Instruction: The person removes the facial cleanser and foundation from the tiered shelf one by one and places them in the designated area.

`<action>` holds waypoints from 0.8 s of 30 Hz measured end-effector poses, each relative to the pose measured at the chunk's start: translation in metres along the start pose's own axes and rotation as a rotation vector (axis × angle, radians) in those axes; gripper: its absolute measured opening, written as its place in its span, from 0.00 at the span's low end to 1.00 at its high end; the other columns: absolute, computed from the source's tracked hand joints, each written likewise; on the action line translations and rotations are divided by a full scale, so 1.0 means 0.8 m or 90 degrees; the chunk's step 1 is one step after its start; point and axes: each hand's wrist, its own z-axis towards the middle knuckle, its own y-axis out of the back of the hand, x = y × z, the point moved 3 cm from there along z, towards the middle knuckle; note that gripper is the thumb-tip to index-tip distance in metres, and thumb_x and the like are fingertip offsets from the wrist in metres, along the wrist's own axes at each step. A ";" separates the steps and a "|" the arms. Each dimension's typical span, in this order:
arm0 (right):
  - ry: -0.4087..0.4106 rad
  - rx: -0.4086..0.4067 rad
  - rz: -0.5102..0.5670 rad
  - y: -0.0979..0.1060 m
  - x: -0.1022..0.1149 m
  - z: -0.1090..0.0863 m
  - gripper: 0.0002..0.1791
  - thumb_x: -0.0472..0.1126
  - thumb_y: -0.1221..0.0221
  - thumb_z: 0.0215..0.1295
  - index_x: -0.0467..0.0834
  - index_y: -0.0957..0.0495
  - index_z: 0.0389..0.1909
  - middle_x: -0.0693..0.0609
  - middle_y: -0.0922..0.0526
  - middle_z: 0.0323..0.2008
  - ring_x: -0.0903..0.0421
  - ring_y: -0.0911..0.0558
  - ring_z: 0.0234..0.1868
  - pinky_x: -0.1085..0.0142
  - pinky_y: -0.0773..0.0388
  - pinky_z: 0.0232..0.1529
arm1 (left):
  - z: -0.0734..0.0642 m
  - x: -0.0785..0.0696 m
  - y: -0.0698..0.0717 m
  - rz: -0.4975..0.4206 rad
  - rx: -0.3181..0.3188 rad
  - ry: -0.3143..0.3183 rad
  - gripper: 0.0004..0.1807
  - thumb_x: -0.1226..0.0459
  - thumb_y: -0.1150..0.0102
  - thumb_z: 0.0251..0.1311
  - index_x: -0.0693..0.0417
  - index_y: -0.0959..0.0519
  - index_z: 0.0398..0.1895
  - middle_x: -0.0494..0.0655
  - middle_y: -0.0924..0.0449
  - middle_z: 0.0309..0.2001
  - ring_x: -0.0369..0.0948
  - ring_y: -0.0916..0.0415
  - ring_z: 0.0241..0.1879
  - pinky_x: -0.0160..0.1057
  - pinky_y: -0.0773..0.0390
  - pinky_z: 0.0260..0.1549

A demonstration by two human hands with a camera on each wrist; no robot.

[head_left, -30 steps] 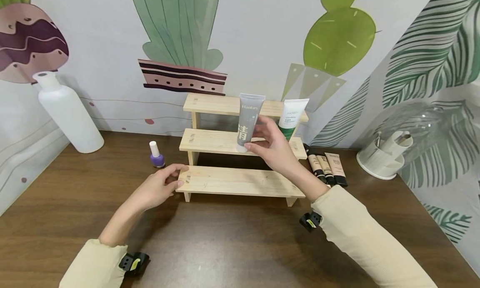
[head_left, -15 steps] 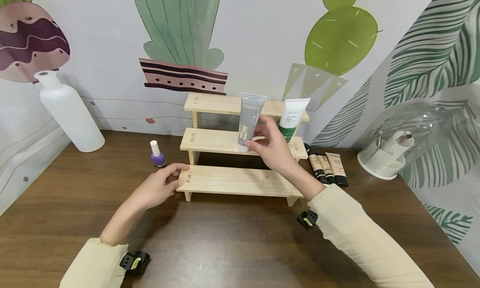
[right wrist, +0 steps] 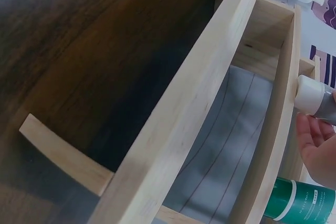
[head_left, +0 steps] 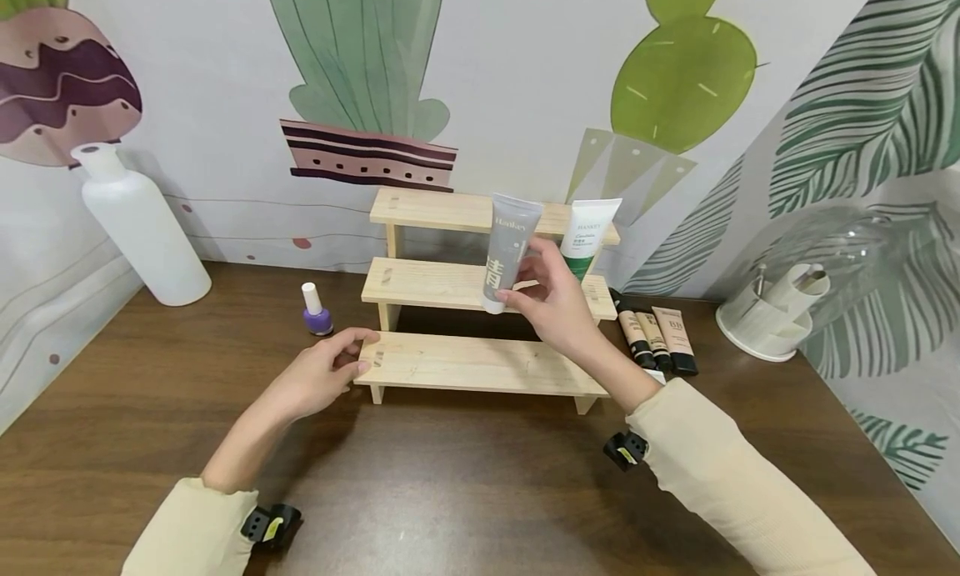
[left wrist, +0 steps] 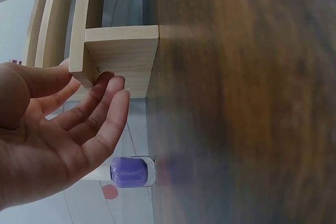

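A three-step wooden shelf (head_left: 465,362) stands on the table against the wall. My left hand (head_left: 313,380) grips the left end of its lowest board, thumb on one face and fingers on the other in the left wrist view. In my right hand (head_left: 557,305) is a grey squeeze tube (head_left: 510,241), pinched between thumb and fingers near its lower half. The tube leans slightly, its white cap (right wrist: 308,95) close over the front of the middle board. Just right of it, a white and green squeeze tube (head_left: 589,228) stands cap-down on that board, partly behind my right hand.
A purple nail polish bottle (head_left: 318,319) stands left of the shelf. Farther left is a tall white bottle (head_left: 146,226). Several beige cosmetic tubes (head_left: 674,336) lie right of the shelf. Beyond them sits a white organizer (head_left: 761,322) with a clear domed cover (head_left: 840,251).
My right hand has shifted the grey tube a little to the right and toward me, turning and tilting it slightly. The left hand keeps its place on the lowest board.
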 end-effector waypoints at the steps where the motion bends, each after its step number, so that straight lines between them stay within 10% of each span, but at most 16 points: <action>1: -0.001 0.000 -0.004 0.001 0.000 -0.001 0.32 0.26 0.38 0.52 0.39 0.39 0.58 0.39 0.23 0.39 0.49 0.24 0.41 0.58 0.26 0.41 | 0.000 0.000 0.000 0.001 0.000 -0.001 0.18 0.71 0.48 0.61 0.61 0.30 0.55 0.53 0.25 0.38 0.41 0.30 0.31 0.38 0.31 0.25; 24: -0.041 0.070 -0.076 0.041 -0.003 -0.038 0.34 0.25 0.36 0.50 0.39 0.39 0.58 0.41 0.22 0.39 0.50 0.23 0.40 0.55 0.25 0.41 | 0.000 0.002 -0.001 -0.002 -0.003 -0.004 0.18 0.71 0.47 0.60 0.61 0.30 0.55 0.50 0.25 0.34 0.41 0.31 0.30 0.38 0.31 0.26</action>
